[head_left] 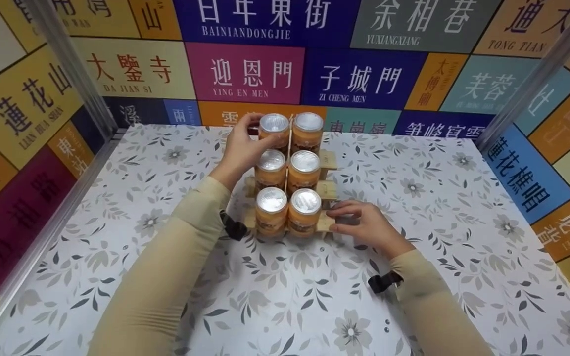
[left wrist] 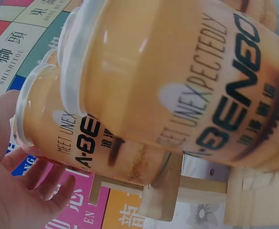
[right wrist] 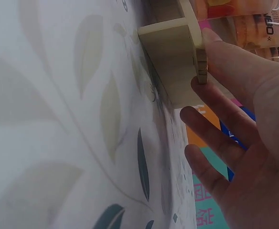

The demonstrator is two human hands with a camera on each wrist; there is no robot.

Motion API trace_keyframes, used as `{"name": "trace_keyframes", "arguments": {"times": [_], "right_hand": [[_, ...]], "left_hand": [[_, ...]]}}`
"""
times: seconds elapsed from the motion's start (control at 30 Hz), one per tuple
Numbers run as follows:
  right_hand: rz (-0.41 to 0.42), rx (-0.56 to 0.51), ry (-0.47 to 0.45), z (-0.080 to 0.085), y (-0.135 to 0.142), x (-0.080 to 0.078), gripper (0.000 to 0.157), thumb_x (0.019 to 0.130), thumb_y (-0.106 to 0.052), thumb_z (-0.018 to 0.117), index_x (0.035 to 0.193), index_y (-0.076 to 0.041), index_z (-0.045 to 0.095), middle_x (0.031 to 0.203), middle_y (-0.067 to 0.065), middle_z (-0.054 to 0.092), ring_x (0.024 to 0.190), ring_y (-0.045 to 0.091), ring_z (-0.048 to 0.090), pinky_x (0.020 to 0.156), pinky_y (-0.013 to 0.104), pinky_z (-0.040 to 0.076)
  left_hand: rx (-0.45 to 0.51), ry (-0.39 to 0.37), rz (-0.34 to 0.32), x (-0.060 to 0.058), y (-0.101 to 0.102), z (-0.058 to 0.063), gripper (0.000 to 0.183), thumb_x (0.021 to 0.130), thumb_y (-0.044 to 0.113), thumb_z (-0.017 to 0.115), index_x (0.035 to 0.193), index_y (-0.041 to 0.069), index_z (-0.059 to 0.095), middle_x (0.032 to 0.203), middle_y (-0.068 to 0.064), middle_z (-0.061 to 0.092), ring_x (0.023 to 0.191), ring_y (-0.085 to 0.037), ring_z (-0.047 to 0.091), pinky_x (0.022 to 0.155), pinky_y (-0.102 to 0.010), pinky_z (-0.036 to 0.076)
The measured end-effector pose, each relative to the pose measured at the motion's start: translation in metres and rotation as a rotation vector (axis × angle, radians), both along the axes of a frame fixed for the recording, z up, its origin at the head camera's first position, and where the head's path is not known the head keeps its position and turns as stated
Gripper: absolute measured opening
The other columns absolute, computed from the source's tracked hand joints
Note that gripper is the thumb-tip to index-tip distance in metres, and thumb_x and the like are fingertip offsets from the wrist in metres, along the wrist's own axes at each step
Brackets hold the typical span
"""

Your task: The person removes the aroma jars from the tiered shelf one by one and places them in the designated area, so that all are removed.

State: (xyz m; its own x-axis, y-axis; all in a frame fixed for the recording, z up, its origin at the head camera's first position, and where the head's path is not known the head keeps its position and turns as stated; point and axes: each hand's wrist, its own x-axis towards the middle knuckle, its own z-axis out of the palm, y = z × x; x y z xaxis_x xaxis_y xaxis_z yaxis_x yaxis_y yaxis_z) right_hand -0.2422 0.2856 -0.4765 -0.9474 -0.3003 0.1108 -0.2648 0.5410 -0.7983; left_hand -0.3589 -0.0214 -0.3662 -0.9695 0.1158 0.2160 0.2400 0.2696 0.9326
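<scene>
Clear plastic jars with silver lids and orange contents stand in pairs on a stepped wooden rack point(head_left: 326, 190). Around the back-left jar point(head_left: 274, 126) curls my left hand point(head_left: 248, 146), its thumb across the front and fingers at the far side. In the left wrist view, a nearer jar point(left wrist: 177, 81) printed "A-BENBO" covers part of the held one, and some fingers point(left wrist: 39, 183) show beside it. My right hand point(head_left: 366, 225) is at the rack's front right end. Its thumb and index finger pinch a wooden board end point(right wrist: 199, 52); the other fingers point(right wrist: 209, 133) spread loosely.
A back-right jar point(head_left: 308, 131) stands beside the held one, with middle jars point(head_left: 305, 170) and front jars point(head_left: 271, 212) below. White floral-patterned cloth point(head_left: 413, 168) covers the table. Panels with printed place names point(head_left: 245, 71) enclose the back and sides, with metal posts point(head_left: 74, 64) at the corners.
</scene>
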Motion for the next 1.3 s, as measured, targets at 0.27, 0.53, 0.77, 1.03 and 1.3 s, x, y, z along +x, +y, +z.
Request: {"name": "trace_keyframes", "arguments": {"times": [0.27, 0.53, 0.77, 1.03, 1.3], "right_hand": [[-0.010, 0.011, -0.020, 0.002, -0.001, 0.000, 0.034, 0.083, -0.022, 0.087, 0.116, -0.017, 0.079, 0.126, 0.005, 0.071, 0.124, 0.027, 0.063, 0.105, 0.048, 0.054], [-0.002, 0.014, -0.028, -0.002, -0.003, 0.001, 0.038, 0.082, -0.022, 0.088, 0.118, -0.017, 0.078, 0.128, 0.006, 0.071, 0.124, 0.029, 0.063, 0.105, 0.049, 0.054], [-0.001, 0.023, -0.019, 0.000, 0.000, -0.002, 0.037, 0.083, -0.023, 0.087, 0.119, -0.017, 0.078, 0.130, 0.007, 0.070, 0.128, 0.031, 0.060, 0.107, 0.052, 0.052], [0.006, 0.016, -0.018, 0.003, 0.001, -0.004, 0.036, 0.083, -0.021, 0.088, 0.118, -0.015, 0.079, 0.130, 0.008, 0.070, 0.128, 0.031, 0.060, 0.105, 0.051, 0.053], [0.011, 0.036, -0.025, 0.002, -0.001, -0.004, 0.039, 0.082, -0.022, 0.088, 0.119, -0.014, 0.078, 0.131, 0.009, 0.069, 0.129, 0.032, 0.059, 0.106, 0.050, 0.053]], "left_hand": [[0.089, -0.042, 0.036, 0.002, -0.004, 0.002, 0.058, 0.082, 0.025, 0.086, 0.133, 0.014, 0.061, 0.134, -0.008, 0.060, 0.116, -0.022, 0.056, 0.093, -0.033, 0.053], [0.118, -0.036, 0.078, 0.007, -0.030, 0.000, 0.059, 0.082, 0.027, 0.088, 0.132, 0.016, 0.061, 0.131, -0.007, 0.059, 0.117, -0.023, 0.053, 0.094, -0.034, 0.051], [0.147, -0.014, 0.143, 0.009, -0.059, -0.002, 0.055, 0.084, 0.019, 0.085, 0.133, 0.014, 0.060, 0.130, -0.008, 0.059, 0.118, -0.022, 0.053, 0.095, -0.033, 0.050], [0.109, -0.052, 0.204, 0.013, -0.083, -0.022, 0.056, 0.085, 0.020, 0.083, 0.134, 0.015, 0.058, 0.133, -0.005, 0.058, 0.123, -0.020, 0.050, 0.104, -0.036, 0.045], [0.025, -0.123, 0.239, 0.016, -0.093, -0.057, 0.060, 0.083, 0.019, 0.084, 0.136, 0.013, 0.055, 0.136, -0.009, 0.057, 0.125, -0.023, 0.051, 0.107, -0.039, 0.046]]}}
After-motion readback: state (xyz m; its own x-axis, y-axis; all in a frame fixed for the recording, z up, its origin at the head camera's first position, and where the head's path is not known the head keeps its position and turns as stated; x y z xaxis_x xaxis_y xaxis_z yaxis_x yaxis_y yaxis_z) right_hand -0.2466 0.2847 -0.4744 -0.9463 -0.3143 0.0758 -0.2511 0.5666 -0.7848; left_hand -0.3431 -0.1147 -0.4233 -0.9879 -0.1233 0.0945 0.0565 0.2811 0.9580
